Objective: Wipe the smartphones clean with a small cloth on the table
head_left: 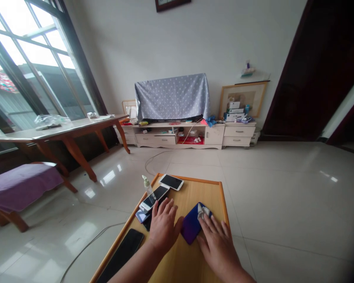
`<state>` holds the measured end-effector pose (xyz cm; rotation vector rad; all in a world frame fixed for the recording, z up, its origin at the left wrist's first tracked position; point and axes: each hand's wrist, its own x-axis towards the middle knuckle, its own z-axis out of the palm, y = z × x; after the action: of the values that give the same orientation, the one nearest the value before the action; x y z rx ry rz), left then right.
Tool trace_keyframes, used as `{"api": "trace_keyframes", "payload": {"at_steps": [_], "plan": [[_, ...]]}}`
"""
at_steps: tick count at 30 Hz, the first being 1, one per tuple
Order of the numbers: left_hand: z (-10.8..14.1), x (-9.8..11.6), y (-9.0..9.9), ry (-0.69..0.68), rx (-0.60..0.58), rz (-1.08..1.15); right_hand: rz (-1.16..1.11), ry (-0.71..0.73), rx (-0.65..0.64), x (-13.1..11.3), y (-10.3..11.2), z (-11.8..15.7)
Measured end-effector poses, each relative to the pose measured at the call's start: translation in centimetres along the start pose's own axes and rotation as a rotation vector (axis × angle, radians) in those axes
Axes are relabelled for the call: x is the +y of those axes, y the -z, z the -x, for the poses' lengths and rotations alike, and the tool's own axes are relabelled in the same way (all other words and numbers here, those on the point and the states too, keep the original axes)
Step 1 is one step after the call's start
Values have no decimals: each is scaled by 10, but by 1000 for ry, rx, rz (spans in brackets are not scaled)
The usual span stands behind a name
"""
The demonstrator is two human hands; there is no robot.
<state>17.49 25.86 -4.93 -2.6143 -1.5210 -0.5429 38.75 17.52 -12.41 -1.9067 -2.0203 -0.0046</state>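
A blue-purple smartphone (pixel 191 228) lies on the small wooden table (pixel 200 186), its glossy side up. My right hand (pixel 216 241) presses a crumpled grey-white cloth (pixel 204 211) against the phone's upper right part with its fingertips. Fingers spread, my left hand (pixel 164 227) is over the table, its thumb beside the phone's left edge; whether it touches is unclear. Just beyond its fingers, a white phone with a dark screen (pixel 155 197) rests on other phones, partly hidden. Next to it stands a clear pump bottle (pixel 148 186).
Another white phone (pixel 171 182) lies at the table's far edge. A large black phone (pixel 125 251) is at the near left, partly behind my left forearm. A cable (pixel 94 237) runs over the tiled floor. Beyond are a cloth-covered bench (pixel 23 184) and a low cabinet (pixel 214 135).
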Motion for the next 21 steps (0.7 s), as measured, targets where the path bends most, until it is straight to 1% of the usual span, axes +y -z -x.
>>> {"api": "trace_keyframes", "payload": {"at_steps": [3,6,8,10,13,15,18,21], "plan": [[58,-5,14,-45,-49,49,26,1,-5,-2,0,2],[106,-21,27,-54,-75,65,53,-28,-35,-9,-2,6],[129,-36,34,-1,-57,51,72,-58,-44,-18,-4,10],[145,-52,38,122,-17,19,87,-77,-38,-29,-7,18],[158,-75,38,296,-12,-20,93,-57,-25,-43,-9,30],[160,-84,38,367,-41,-24,91,-34,-22,-49,-9,35],[158,-89,40,433,-87,-15,96,-28,-12,-51,-8,38],[149,-90,46,441,-102,5,108,-24,4,-52,-9,37]]}}
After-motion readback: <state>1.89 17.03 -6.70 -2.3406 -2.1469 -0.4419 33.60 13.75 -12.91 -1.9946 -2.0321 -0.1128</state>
